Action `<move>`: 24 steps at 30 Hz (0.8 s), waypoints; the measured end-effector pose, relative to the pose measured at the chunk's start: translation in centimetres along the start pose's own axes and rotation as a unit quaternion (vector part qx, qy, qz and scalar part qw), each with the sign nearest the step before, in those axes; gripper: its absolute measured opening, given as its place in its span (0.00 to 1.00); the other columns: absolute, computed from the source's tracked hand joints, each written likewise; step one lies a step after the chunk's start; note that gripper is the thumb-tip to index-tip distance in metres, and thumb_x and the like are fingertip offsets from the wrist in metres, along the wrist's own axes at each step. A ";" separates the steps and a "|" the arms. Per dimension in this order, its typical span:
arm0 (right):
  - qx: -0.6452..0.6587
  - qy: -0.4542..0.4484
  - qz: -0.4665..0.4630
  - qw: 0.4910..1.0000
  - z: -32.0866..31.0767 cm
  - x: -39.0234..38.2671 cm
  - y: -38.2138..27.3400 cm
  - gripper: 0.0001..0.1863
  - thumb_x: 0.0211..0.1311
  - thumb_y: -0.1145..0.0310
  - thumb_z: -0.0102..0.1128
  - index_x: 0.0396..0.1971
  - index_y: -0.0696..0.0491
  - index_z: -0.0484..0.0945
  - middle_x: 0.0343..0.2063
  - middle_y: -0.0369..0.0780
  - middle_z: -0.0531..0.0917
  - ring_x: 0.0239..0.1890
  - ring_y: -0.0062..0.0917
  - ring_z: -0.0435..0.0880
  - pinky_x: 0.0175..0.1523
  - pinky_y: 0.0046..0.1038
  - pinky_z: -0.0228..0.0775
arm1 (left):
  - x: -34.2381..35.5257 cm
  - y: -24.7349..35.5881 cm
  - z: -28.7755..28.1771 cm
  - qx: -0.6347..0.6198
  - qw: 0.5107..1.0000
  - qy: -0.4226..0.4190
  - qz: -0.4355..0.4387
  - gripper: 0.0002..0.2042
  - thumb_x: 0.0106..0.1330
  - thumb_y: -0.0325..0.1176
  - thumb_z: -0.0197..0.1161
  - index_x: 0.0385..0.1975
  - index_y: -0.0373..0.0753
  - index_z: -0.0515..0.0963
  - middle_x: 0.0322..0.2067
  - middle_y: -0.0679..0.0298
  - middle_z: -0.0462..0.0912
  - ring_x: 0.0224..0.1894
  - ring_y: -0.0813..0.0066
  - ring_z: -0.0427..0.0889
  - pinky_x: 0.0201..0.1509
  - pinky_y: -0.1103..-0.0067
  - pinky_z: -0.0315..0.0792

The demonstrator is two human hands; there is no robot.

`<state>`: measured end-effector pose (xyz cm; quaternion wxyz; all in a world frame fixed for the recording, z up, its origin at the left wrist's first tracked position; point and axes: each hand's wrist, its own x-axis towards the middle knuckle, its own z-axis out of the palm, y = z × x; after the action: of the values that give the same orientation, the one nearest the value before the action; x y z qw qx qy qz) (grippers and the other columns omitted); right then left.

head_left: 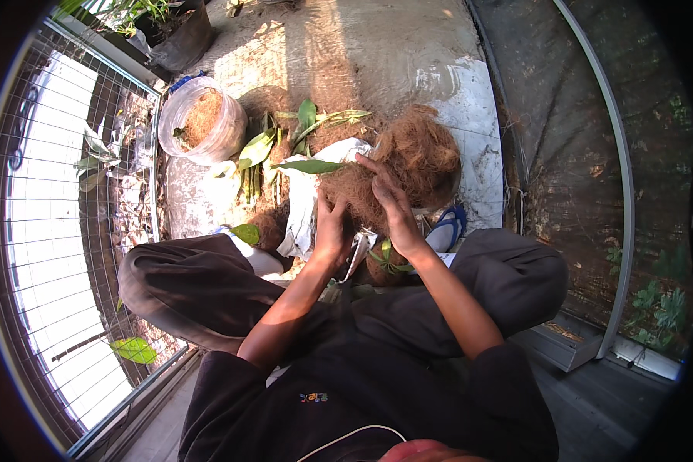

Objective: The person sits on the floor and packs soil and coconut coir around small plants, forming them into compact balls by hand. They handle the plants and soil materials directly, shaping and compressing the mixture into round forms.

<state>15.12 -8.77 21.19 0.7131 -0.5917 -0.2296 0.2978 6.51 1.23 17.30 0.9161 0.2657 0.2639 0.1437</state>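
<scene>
My left hand (333,227) grips the near left side of a brown clump of coconut fibre (346,188), its fingers partly hidden. My right hand (393,208) rests against the right side of that clump, fingers stretched upward. A long green leaf (306,166) lies across the clump's top left. Beneath is white crumpled cloth (300,208). A larger fibre pile (423,154) sits just beyond my right hand, and a small leafy plant (389,262) is near my wrists.
A clear tub (179,122) holding fibre stands back left beside cut leafy plants (257,150). A wire-mesh panel (58,231) lines the left, a framed dark sheet (554,154) the right. A potted plant (175,38) is at the upper left. My crossed legs border the work spot.
</scene>
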 end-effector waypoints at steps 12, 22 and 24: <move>-0.341 -0.011 -0.179 0.923 0.9 -0.4 -0.1 0.42 0.46 0.72 0.67 0.63 0.56 0.56 0.66 0.52 0.58 0.70 0.47 0.55 0.74 0.44 0.42 | -1.2 2.3 0.0 -0.121 0.988 -0.011 -0.092 0.31 0.69 0.52 0.47 0.65 0.36 0.65 0.61 0.53 0.72 0.61 0.58 0.72 0.67 0.64 0.65; -0.334 0.047 -0.129 0.932 0.4 -0.2 -0.4 0.45 0.42 0.72 0.71 0.63 0.57 0.59 0.59 0.51 0.68 0.65 0.44 0.65 0.69 0.41 0.59 | -1.3 3.7 1.3 -0.031 0.996 -0.078 -0.037 0.39 0.64 0.58 0.48 0.70 0.37 0.59 0.68 0.55 0.62 0.68 0.59 0.62 0.73 0.65 0.51; -0.263 0.073 -0.097 0.957 -0.1 0.2 0.1 0.43 0.44 0.73 0.72 0.63 0.58 0.61 0.59 0.48 0.71 0.65 0.36 0.69 0.68 0.39 0.62 | -1.3 4.0 1.5 -0.003 0.995 -0.099 -0.020 0.39 0.64 0.59 0.48 0.71 0.38 0.57 0.69 0.55 0.60 0.66 0.59 0.64 0.71 0.64 0.54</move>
<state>15.33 -8.69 21.05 0.5728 -0.7530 -0.3037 0.1127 5.79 3.37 21.13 0.9410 0.2709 0.1765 0.0994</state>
